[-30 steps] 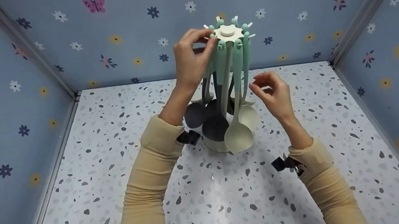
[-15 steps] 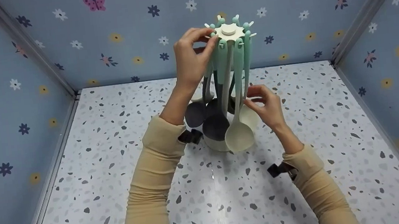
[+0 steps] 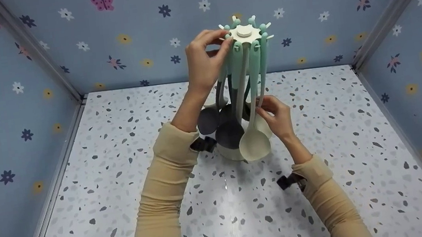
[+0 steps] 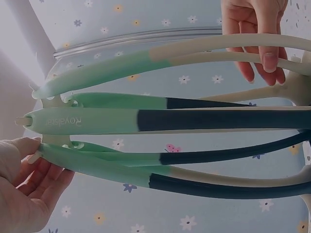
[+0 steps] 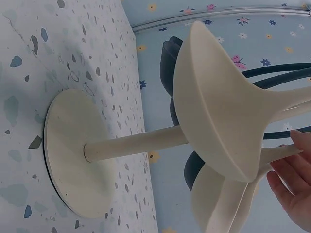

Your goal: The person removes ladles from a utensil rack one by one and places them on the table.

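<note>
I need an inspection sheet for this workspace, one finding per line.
Surface: speckled white table, bare around the rack's base.
Job's things: cream utensil rack, upright, hung with mint-handled utensils, some dark-headed, some cream.
Clutter: nothing seen.
Grips: left hand holds the rack's top at a handle end; right hand pinches a cream stem.
Cables: nothing seen.
Surroundings: blue walls patterned with flowers and butterflies; metal corner strips.
</note>
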Demonstrator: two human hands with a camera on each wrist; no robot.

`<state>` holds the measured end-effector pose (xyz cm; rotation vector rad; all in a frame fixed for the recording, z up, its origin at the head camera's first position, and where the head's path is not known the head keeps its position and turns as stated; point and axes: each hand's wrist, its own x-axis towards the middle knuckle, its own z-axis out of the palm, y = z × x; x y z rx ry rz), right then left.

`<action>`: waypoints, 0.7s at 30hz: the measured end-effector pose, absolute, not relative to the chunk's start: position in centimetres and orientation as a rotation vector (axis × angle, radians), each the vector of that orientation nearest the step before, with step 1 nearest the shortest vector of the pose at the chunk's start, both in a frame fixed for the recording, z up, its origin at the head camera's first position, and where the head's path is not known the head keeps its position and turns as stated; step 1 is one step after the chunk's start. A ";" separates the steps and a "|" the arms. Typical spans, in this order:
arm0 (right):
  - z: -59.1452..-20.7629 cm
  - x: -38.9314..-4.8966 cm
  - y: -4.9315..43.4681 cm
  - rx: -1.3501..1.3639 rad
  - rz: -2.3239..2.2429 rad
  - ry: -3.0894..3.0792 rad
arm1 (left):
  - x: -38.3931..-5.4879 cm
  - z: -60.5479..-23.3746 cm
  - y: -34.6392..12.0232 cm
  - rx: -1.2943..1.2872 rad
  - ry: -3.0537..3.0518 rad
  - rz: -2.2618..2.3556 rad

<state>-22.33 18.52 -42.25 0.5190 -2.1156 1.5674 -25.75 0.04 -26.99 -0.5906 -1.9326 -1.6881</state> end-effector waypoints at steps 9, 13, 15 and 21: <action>-42.8 -22.3 18.5 0.542 1.522 -2.050 | -25.7 -26.9 0.1 -0.573 -1.942 -1.686; -43.0 -22.3 18.6 0.557 1.503 -2.015 | -25.7 -26.9 0.1 -0.583 -1.943 -1.671; -42.9 -22.3 18.7 0.558 1.495 -2.000 | -25.7 -26.9 0.1 -0.580 -1.945 -1.674; -42.5 -22.2 19.1 0.539 1.451 -1.976 | -25.8 -26.9 0.2 -0.565 -1.937 -1.708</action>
